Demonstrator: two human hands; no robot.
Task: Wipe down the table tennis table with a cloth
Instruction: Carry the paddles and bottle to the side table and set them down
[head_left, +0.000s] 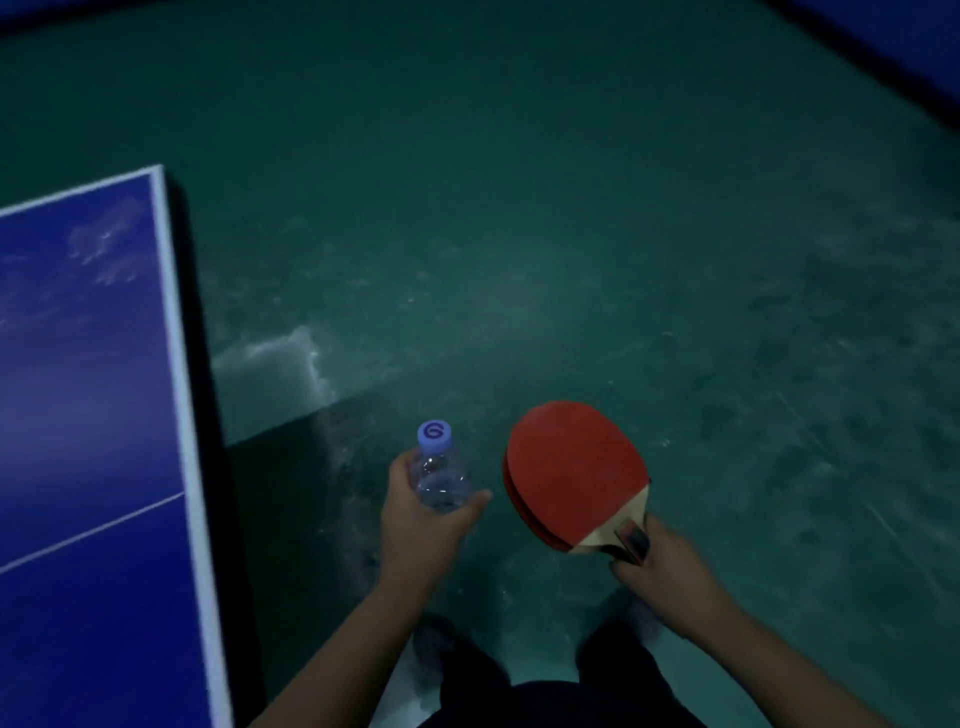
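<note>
The blue table tennis table (88, 405) with white edge lines fills the left side; smudges show near its far corner. My left hand (421, 525) holds a clear plastic water bottle (439, 470) with a pale purple cap, upright, off the table's right edge. My right hand (670, 566) grips the handles of red-faced table tennis paddles (574, 473), two stacked together as far as I can tell, held over the floor. No cloth is in view.
Worn green floor (571, 234) stretches ahead and to the right, with a pale scuffed patch (275, 364) beside the table. A dark blue barrier (904, 47) runs along the top right corner. My dark trousers and shoes show at the bottom.
</note>
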